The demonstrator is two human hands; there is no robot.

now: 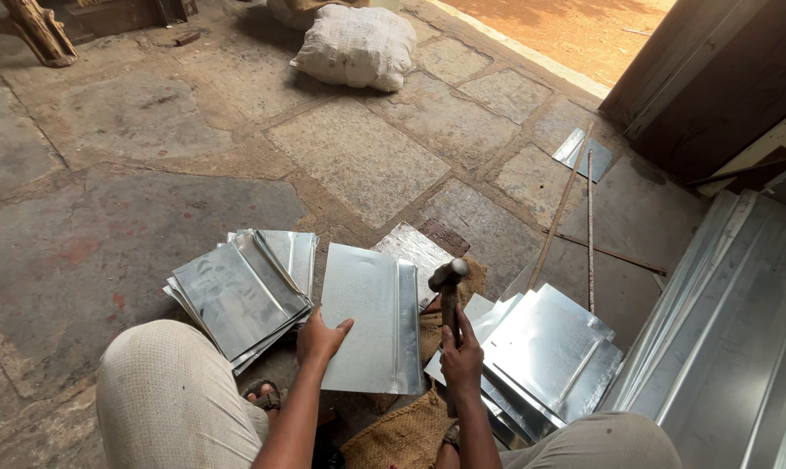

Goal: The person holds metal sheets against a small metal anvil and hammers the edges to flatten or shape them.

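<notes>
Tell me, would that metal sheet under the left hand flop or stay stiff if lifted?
The metal sheet looks thin, so probably light and a bit springy. Its folded edge likely stiffens it. The shiny surface may be slippery, its edges possibly sharp.

Left hand (319, 340) steadies a metal sheet (371, 317); right hand (461, 360) grips a hammer (449, 291).

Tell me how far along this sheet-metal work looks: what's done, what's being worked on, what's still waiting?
Seemingly done: a stack of folded sheets lies by the left knee, each with a bent edge. In hand: the left hand steadies a metal sheet with a fold along its right edge, while the right hand grips a hammer raised over it. Probably left: another pile of sheets on the right.
</notes>
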